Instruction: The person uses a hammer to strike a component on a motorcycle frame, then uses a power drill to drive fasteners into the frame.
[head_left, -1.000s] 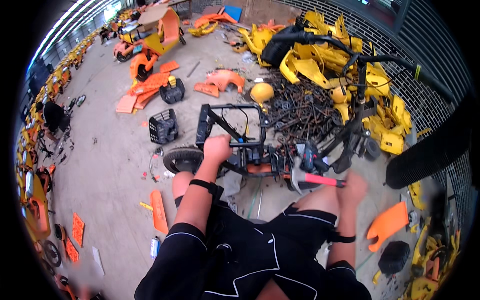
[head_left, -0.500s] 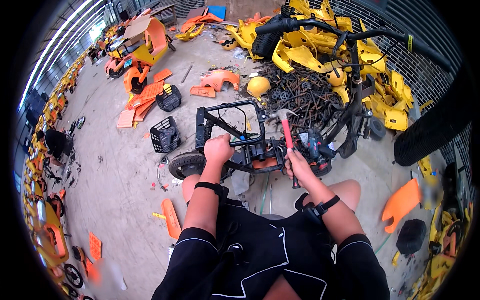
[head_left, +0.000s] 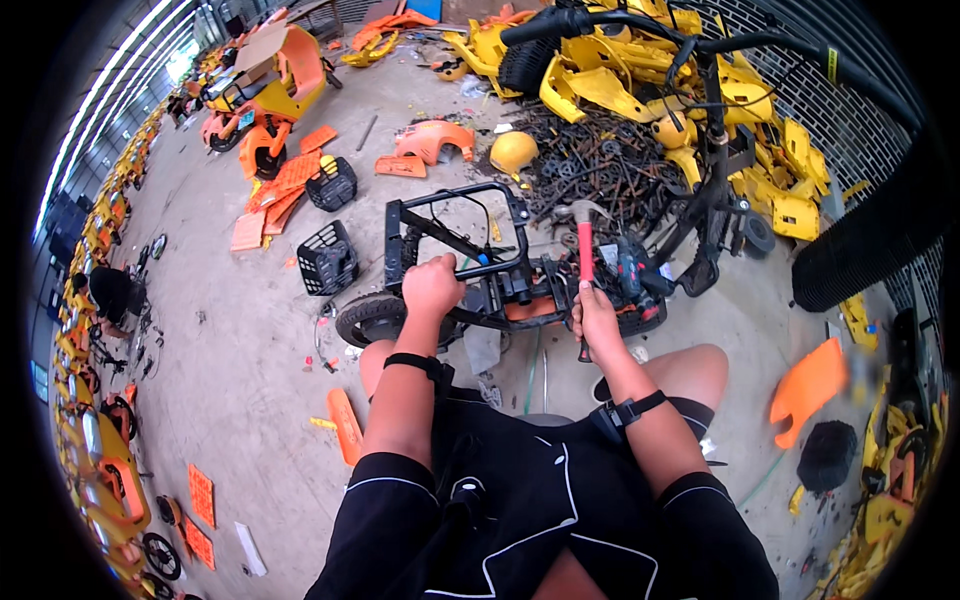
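Concrete workshop floor spreads out, littered with orange panels and a heap of yellow fairings [head_left: 700, 110] beyond the stripped bike frame [head_left: 470, 270] lying on its side. The left hand [head_left: 432, 287] stays clenched on the frame's black tube, steadying it. A second ago the right hand [head_left: 597, 318] held the red-handled hammer [head_left: 584, 255] low and level; now its fingers are wrapped tight round the grip and the head stands raised above the frame's middle, so a blow looks ready. A black basket [head_left: 327, 258] sits left of the frame.
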